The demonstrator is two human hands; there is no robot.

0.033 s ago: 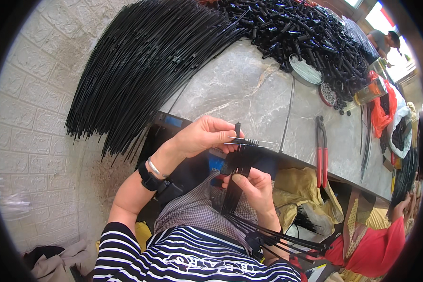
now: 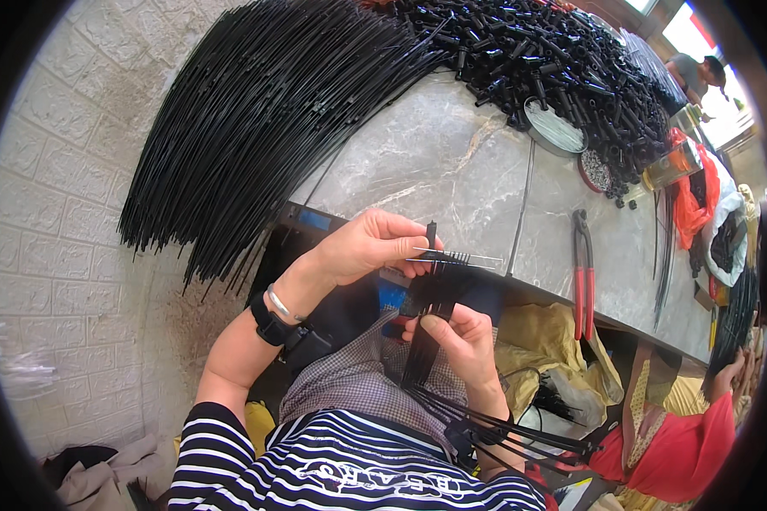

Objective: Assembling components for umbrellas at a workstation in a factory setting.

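Above my lap, the fingers of my left hand (image 2: 375, 249) pinch the upper end of a bundle of flat black strands, together with thin metal wires (image 2: 477, 260) that cross it sideways. A short black tip (image 2: 432, 232) sticks up past those fingertips. Lower down, my right hand (image 2: 458, 341) is closed round the same bundle of black strands (image 2: 420, 353), thumb lying on top. From there the strands run down and fan out past my right forearm. What they are made of, I cannot make out.
A big heap of long black rods (image 2: 264, 128) covers the table's left side. Many short black tubes (image 2: 562, 68) lie at the back, near a dish of pale material (image 2: 556, 128) and a red dish (image 2: 596, 170). Red-handled pliers (image 2: 583, 272) rest at the front edge. Another person's red sleeve (image 2: 673, 451) is at right.
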